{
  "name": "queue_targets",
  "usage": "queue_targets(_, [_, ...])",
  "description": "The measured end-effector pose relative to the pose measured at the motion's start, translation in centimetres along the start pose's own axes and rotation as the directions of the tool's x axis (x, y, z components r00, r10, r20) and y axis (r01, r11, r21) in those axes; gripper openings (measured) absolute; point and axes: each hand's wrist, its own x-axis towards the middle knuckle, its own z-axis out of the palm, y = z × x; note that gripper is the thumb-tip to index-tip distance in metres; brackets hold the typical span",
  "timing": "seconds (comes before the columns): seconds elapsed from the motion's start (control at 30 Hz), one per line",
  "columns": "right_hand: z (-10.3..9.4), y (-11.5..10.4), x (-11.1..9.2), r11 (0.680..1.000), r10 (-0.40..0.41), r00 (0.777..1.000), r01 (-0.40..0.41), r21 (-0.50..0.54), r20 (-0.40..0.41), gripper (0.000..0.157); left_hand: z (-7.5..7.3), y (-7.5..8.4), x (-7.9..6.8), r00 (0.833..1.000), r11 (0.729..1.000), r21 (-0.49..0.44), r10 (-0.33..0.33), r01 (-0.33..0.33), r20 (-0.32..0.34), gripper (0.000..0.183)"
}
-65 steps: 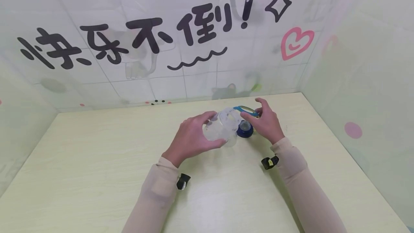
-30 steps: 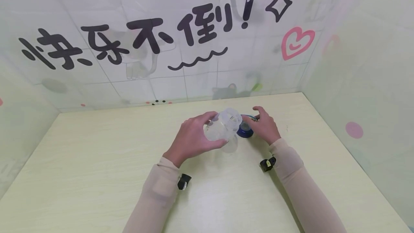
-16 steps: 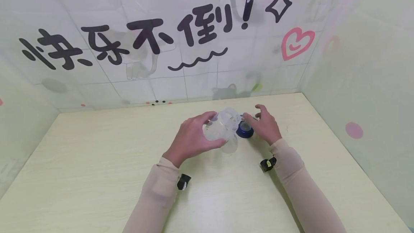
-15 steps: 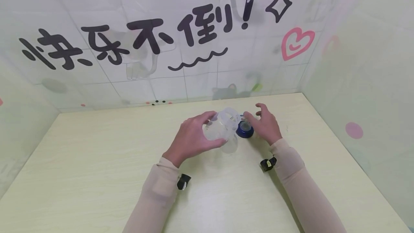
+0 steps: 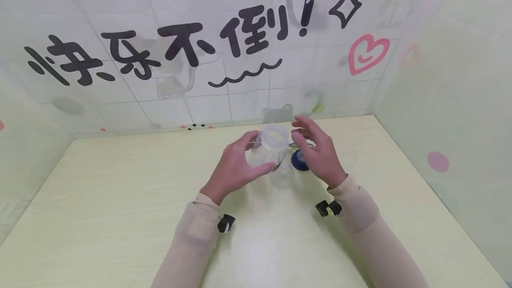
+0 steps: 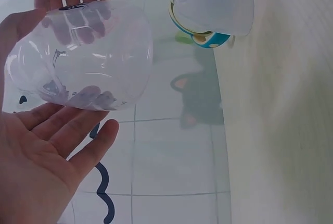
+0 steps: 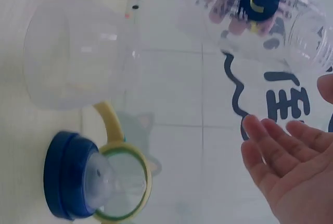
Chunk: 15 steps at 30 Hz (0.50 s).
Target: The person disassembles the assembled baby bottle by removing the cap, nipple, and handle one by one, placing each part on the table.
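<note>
My left hand (image 5: 234, 168) grips a clear baby bottle (image 5: 267, 151) around its body, raised off the table with its uncapped mouth upward. Dark printing and a round dark badge show on the bottle in the right wrist view. Just right of its mouth is my right hand (image 5: 320, 152), fingers loosely bent and holding nothing. Below it, a blue bottle collar (image 7: 67, 177) with a clear teat stands on the table. Behind the collar lies a yellow and teal handle ring (image 7: 110, 122). A translucent bottle cover (image 7: 80, 52) stands left of the collar, under the bottle.
The pale wooden table (image 5: 132, 199) meets a printed wall sheet (image 5: 192, 110) close behind the bottle parts. Another sheet (image 5: 448, 114) borders the right side. A small black wrist camera (image 5: 226, 223) hangs inside the left sleeve, with another (image 5: 328, 208) inside the right.
My right hand has set the handle ring down behind the collar, released it and moved up and left to the bottle. The bottle has turned more upright in my left hand.
</note>
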Motion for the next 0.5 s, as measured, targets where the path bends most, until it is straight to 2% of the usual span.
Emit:
queue_targets(0.23, [1.0, 0.2, -0.3, 0.996, -0.053, 0.994, 0.046, 0.073, 0.095, 0.046, 0.1, -0.5, 0.1, 0.999, 0.994, -0.097, -0.045, 0.044, -0.013, 0.074])
queue_targets(0.5, [1.9, 0.7, -0.5, 0.996, -0.085, 0.982, 0.081, 0.032, 0.167, 0.042, 0.1, -1.3, 0.1, 0.997, 0.993, -0.089, -0.077, 0.076, 0.0, 0.075])
